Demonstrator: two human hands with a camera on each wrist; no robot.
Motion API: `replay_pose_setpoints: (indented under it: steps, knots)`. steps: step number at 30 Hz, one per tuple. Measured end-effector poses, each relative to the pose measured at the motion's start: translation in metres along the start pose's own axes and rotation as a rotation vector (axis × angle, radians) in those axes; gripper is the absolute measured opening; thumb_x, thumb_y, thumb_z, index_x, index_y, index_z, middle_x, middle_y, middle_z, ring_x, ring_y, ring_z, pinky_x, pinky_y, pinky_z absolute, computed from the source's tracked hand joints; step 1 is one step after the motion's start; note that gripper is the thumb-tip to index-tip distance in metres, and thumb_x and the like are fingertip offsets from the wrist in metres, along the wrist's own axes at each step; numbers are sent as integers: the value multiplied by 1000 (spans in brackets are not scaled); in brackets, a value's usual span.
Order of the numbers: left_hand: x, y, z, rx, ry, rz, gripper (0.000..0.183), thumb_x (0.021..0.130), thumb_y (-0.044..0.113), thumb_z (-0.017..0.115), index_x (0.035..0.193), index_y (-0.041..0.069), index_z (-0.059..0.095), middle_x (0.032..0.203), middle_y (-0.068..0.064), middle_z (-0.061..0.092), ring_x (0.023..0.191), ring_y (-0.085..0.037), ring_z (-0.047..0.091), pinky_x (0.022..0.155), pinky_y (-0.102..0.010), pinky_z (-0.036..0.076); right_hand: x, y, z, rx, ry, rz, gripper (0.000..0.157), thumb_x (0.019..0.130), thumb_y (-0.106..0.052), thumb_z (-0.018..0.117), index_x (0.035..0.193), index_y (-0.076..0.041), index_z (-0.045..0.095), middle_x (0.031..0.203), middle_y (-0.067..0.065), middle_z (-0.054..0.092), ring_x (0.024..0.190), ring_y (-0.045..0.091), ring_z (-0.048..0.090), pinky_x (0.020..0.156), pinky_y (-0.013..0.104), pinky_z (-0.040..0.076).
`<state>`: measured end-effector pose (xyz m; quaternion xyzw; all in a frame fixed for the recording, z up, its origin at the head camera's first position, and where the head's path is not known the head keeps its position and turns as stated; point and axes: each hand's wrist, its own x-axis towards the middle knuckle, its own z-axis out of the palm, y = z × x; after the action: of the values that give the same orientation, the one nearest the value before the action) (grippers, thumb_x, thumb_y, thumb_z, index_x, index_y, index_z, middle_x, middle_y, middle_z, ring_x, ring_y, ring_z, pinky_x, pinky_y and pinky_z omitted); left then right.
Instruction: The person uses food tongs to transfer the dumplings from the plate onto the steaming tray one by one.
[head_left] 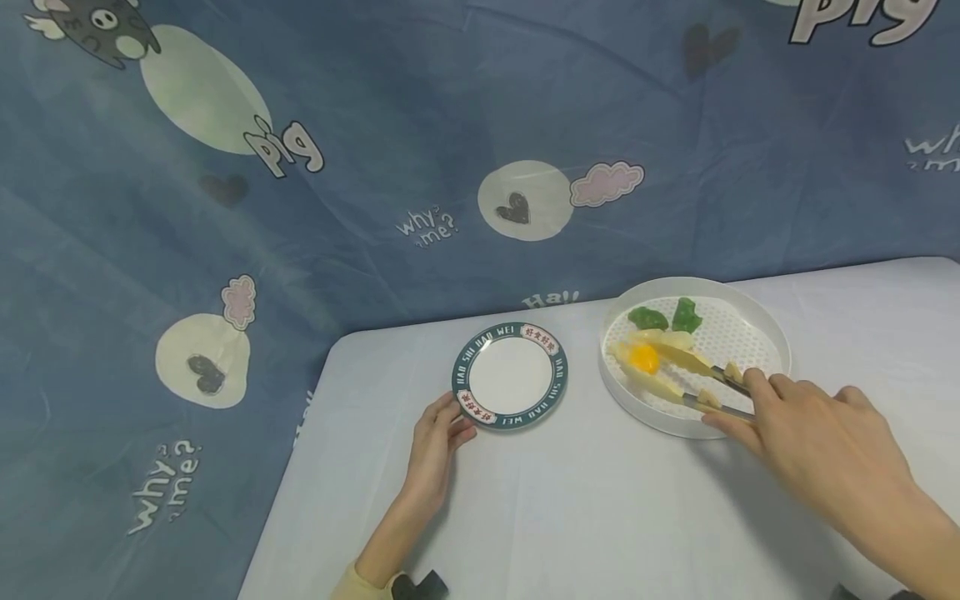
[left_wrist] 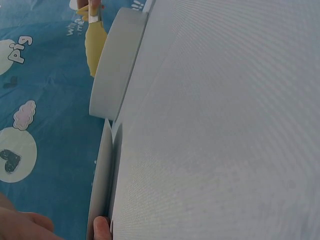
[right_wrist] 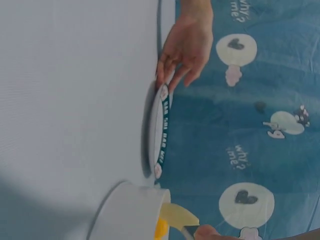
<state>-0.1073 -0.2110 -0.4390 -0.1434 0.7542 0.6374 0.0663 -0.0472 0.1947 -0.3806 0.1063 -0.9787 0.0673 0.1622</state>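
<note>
My left hand pinches the near-left rim of a small white plate with a green lettered border. In the left wrist view a fingertip shows under the plate's edge. My right hand grips a pair of tongs with pale yellow heads and metal arms. The heads reach into a round white tray with a dimpled floor. Between them sits a round orange-yellow piece that looks like an egg yolk; I cannot tell whether they squeeze it.
Two green leafy-looking pieces lie at the back of the tray, and several small pale pieces lie near the tongs' arms. A white cloth covers the table. Behind it hangs a blue printed curtain.
</note>
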Motion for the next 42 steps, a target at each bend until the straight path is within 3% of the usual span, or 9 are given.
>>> replay_pose_setpoints:
  steps: [25,29,32,38,42]
  knots:
    - [0,0,1,1,11,-5,65,113,33,45,165,-3,31,141,-17,52,119,-18,59,102,-17,60,-3,4,-1,21,-135,51,57,99,-64,67,87,-11,50,65,-6,43,57,12,37,55,30,26]
    - [0,0,1,5,12,-3,64,113,33,45,165,-3,32,141,-16,52,119,-18,59,101,-17,60,-2,2,-3,27,-91,43,56,98,-63,68,87,-11,50,65,-7,42,57,11,36,55,30,26]
    - [0,1,1,8,15,-4,64,113,32,45,165,-3,31,140,-16,53,118,-17,59,101,-17,60,0,-1,-4,38,-64,37,55,97,-63,69,88,-12,51,66,-7,44,58,11,40,55,31,29]
    - [0,0,1,10,14,-5,64,113,32,44,164,-3,31,139,-16,53,119,-18,59,102,-17,60,8,-14,-8,49,-138,35,61,98,-68,65,99,-8,57,76,-3,58,67,20,58,60,38,37]
    - [0,0,1,9,10,-2,64,113,32,44,165,-3,31,140,-16,52,120,-18,59,102,-17,60,15,-24,-9,42,-134,7,63,97,-66,67,106,-5,60,81,2,66,71,26,64,60,44,41]
